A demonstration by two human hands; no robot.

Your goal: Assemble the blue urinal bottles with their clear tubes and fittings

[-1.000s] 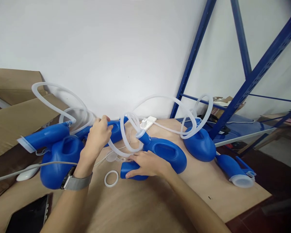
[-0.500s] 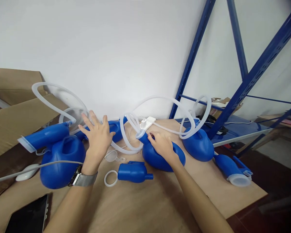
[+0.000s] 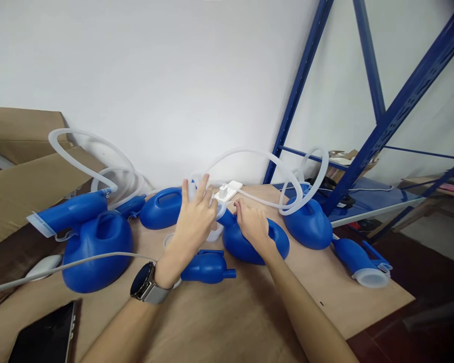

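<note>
My left hand reaches over the middle of the table, fingers stretched and apart. Its fingertips are by the neck of a blue plastic jug and a coiled translucent tube, part of which the hand hides. My right hand leans over the same jug beside its neck, thumb and fingers curled together; what they pinch, if anything, is hidden. A translucent tube arches up behind the hands. Below my left hand lies a small blue bottle with a spout, its left end partly covered by my wrist.
More blue jugs stand left, behind and right. A capped blue bottle lies near the right edge. A white power strip, phone, mouse, cable, cardboard box and blue shelf frame surround them.
My left hand has moved right, from above the left-hand jugs to the middle jug's neck. My right hand stays over that jug, its fingers now more closed.
</note>
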